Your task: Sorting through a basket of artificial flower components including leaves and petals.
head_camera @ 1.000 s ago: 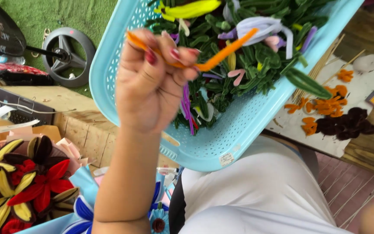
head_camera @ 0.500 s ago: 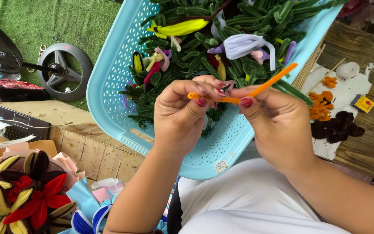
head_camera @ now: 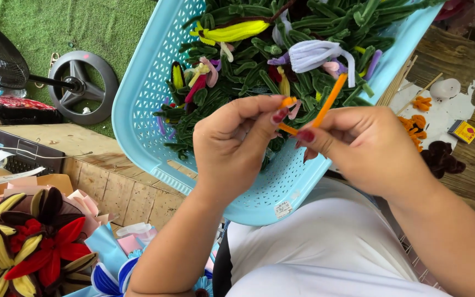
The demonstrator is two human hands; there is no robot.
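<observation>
My left hand [head_camera: 237, 144] and my right hand [head_camera: 358, 146] are together over the near corner of a light blue plastic basket [head_camera: 144, 104]. Both pinch one orange pipe cleaner [head_camera: 328, 102]. The left fingertips hold its bent end, and the right thumb and forefinger grip it lower down, so its free end points up and away. The basket holds a heap of green pipe cleaners [head_camera: 303, 82] mixed with yellow, white, purple and pink ones.
A wooden board at right carries orange pipe-cleaner pieces [head_camera: 416, 124], dark brown ones [head_camera: 441, 158], a white sheet and a small box [head_camera: 463, 131]. A fan with its round base [head_camera: 81, 85] stands on green turf at left. Red and yellow pipe-cleaner flowers [head_camera: 23, 247] lie lower left.
The right hand came in and joined the left on the orange pipe cleaner. Both hands dropped toward the basket's near edge, and the stem has gone from flat to folded with one end pointing up.
</observation>
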